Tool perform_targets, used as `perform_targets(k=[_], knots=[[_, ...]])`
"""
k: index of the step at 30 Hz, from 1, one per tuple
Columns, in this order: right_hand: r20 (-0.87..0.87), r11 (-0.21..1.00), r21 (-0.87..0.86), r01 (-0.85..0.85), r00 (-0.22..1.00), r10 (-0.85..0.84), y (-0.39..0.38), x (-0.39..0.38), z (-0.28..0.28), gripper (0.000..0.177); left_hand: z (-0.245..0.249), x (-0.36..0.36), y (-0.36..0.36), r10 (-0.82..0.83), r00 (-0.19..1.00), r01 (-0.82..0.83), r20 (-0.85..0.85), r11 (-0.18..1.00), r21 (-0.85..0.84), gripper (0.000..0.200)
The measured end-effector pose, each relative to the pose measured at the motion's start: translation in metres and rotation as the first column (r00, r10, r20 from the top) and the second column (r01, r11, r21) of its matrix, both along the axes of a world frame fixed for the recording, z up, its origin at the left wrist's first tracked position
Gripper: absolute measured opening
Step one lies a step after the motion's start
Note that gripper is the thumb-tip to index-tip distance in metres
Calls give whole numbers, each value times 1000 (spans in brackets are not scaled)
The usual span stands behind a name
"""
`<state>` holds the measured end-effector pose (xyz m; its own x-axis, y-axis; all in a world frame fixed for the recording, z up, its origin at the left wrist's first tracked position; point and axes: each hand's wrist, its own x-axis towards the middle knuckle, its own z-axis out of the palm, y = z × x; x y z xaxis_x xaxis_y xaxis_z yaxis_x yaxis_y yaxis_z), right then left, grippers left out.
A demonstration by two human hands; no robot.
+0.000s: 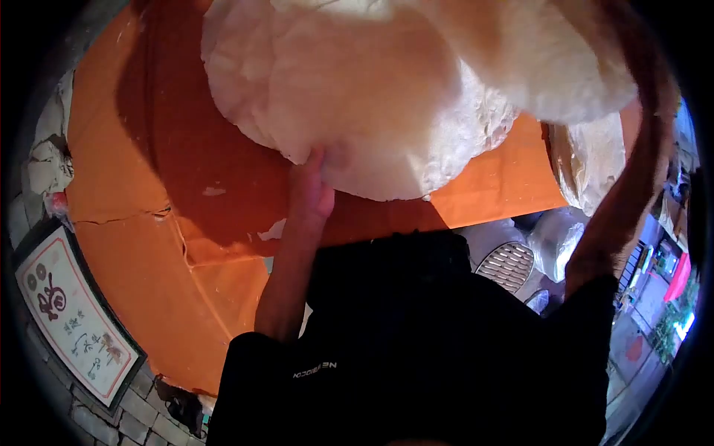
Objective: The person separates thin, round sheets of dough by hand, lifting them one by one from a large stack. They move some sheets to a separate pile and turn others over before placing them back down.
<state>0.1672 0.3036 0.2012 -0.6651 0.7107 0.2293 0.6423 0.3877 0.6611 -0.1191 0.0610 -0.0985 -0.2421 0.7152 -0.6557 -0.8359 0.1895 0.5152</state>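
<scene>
A large, round, pale flatbread-like sheet lies over the orange cloth. My left hand pinches its near edge, thumb on top and the other fingers partly hidden. A second pale round sheet overlaps the upper right and is raised above the first. My right forearm reaches up along the right side; the hand itself is beyond the top edge or lost in the dark. Under the second sheet, a stack of similar sheets sits at the right end of the cloth.
The orange-covered table spans the left and middle. A framed sign with writing stands at lower left on grey paving. Below the table's near edge are a slotted metal disc and clear plastic bags.
</scene>
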Motion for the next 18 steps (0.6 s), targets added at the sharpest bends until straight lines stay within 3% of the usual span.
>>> perform_targets(k=[1,2,3,4,6,7,8,10,12,16,18], knots=[[3,1000,4,2,1000,-2,-8,-3,3,16,1,1,0,-2,1000,2,3,1000,4,47],[-329,999,-6,40,944,-39,-20,-11,3,18,3,2,1,-3,1000,3,-29,1000,-9,45],[-623,997,-29,70,779,-73,-30,-20,0,20,5,3,1,-4,998,3,-61,1000,-24,44],[-622,997,-27,70,780,-71,-39,-28,-6,20,10,4,2,-4,998,2,-59,1000,-22,44],[-777,935,-340,-99,589,-220,-58,-44,-32,13,23,7,3,-3,998,2,-66,1000,-3,37],[-814,858,-466,-216,486,-319,-67,-47,-51,18,24,5,-1,2,997,-3,-71,1000,-6,37],[-703,871,-386,-302,708,-66,-59,-47,-91,15,26,3,-7,-42,995,44,-90,999,20,36],[-564,770,-570,-288,818,-112,-95,-87,-147,13,31,2,-13,-83,989,88,-119,995,37,36],[-457,552,-784,-285,866,-204,-126,-113,-197,5,42,11,-10,-84,981,88,-175,996,19,37],[-498,525,-793,-309,825,-266,-146,-131,-199,5,35,10,-19,-106,958,127,-268,990,61,37],[-576,558,-743,-369,777,-254,-141,-142,-183,5,45,14,-16,-118,959,107,-258,993,-56,38]])
